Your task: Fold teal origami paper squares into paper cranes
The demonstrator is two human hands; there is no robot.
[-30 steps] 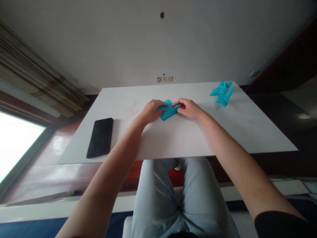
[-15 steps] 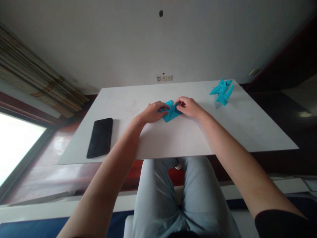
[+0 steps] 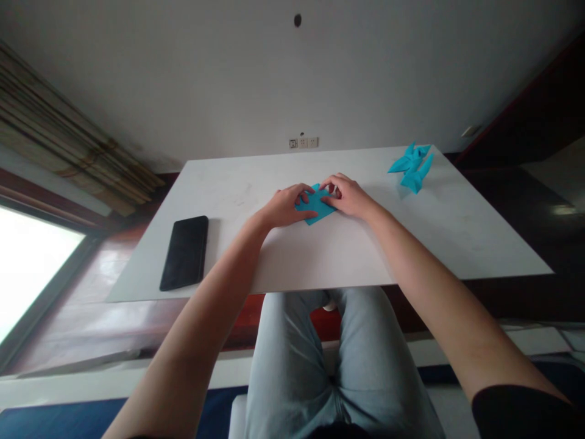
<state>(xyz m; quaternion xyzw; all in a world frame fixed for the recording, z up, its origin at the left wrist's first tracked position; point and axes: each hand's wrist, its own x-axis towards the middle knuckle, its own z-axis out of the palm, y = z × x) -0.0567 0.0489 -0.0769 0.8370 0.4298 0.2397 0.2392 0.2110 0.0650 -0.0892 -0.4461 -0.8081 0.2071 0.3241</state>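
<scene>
A folded piece of blue origami paper [image 3: 316, 206] lies between both hands over the middle of the white table. My left hand [image 3: 287, 206] grips its left side, with the thumb along the near edge and the fingers curled at the far side. From the right, my right hand [image 3: 348, 195] pinches the paper, its thumb on the upper face and its fingers bent over the far edge. The fingertips hide part of both side edges.
Folded blue paper figures [image 3: 412, 167] stand at the table's far right. A black phone [image 3: 184, 252] lies near the left front corner of the white table [image 3: 466, 238]. Behind the table rises a wall with sockets [image 3: 303, 142].
The crease and flap on the paper's upper face have given way to a flatter, smoother surface. My left thumb has slid toward the near edge, and my right thumb now lies on top.
</scene>
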